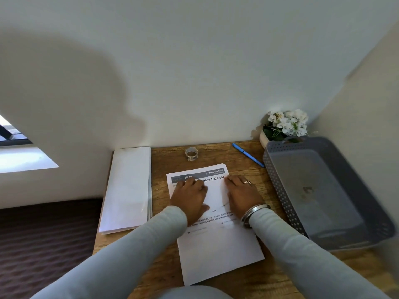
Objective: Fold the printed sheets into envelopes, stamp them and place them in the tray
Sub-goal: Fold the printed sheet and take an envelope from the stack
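Observation:
A small stack of printed sheets (218,247) lies in the middle of the wooden desk (168,160), its header turned away from me. My left hand (191,196) rests palm down on the upper left of the top sheet, fingers loosely bent. My right hand (243,194), with a ring and a metal bangle, lies flat on the upper right of the same sheet. A pile of long white envelopes (127,188) sits at the desk's left edge. The grey perforated tray (278,169) stands on the right. No stamp is visible.
A roll of clear tape (191,153) stands behind the sheets near the wall. A blue pen (248,155) lies diagonally beside the tray. White flowers in a pot (285,126) fill the back right corner. Walls close the back and right; the left edge drops to dark carpet.

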Demonstrator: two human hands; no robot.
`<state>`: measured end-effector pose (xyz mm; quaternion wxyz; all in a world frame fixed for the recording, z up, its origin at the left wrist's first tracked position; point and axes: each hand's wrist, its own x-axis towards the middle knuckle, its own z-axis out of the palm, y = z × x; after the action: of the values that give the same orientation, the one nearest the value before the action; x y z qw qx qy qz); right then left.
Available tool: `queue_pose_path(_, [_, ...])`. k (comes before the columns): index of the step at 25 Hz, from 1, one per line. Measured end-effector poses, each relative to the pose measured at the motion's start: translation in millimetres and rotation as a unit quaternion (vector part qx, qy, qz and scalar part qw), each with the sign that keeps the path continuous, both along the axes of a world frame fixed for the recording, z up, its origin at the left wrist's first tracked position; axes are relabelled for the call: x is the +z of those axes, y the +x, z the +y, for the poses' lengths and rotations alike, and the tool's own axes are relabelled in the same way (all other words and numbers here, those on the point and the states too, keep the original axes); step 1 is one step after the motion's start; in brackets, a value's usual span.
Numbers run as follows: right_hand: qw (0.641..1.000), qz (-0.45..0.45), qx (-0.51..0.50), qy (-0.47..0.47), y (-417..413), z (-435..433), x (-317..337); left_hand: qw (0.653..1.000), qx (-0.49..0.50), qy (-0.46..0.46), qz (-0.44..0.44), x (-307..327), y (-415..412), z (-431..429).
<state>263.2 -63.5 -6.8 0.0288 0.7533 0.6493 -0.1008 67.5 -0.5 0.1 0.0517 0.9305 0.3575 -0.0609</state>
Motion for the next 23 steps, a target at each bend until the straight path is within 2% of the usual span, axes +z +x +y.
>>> queue_pose_path(4, [1.000, 0.004, 0.004, 0.006, 0.0, -0.5, -3.9, 0.999, 0.036, 0.018, -0.029, -11.0, -51.1, -2.6])
queue_pose_path(8, [0.999, -0.029, -0.011, 0.022, -9.6, 1.2, -5.4, 0.998, 0.055, 0.029, -0.009, -22.2, -81.5, -10.2])
queue_pose_path(10, [0.999, -0.039, 0.029, 0.021, -30.5, 3.7, -4.4, 0.998, 0.061, 0.026, -0.003, -22.5, -81.4, -11.3])
queue_pose_path(13, [0.994, 0.000, 0.110, 0.020, -78.5, -0.9, -13.0, 0.998, 0.059, 0.030, -0.006, -21.1, -81.9, -10.1])
queue_pose_path(16, [0.991, 0.025, 0.131, 0.016, -100.8, -6.9, -19.7, 0.998, 0.058, 0.036, -0.009, -20.7, -81.3, -10.2])
queue_pose_path(20, [0.996, 0.012, 0.075, 0.050, -60.3, -4.0, -15.2, 0.998, 0.063, 0.024, -0.020, -19.3, -81.0, -8.4])
queue_pose_path(23, [0.999, -0.001, 0.009, 0.036, -19.0, -0.4, -4.5, 0.996, 0.086, -0.011, 0.001, -8.9, -72.4, -10.6])
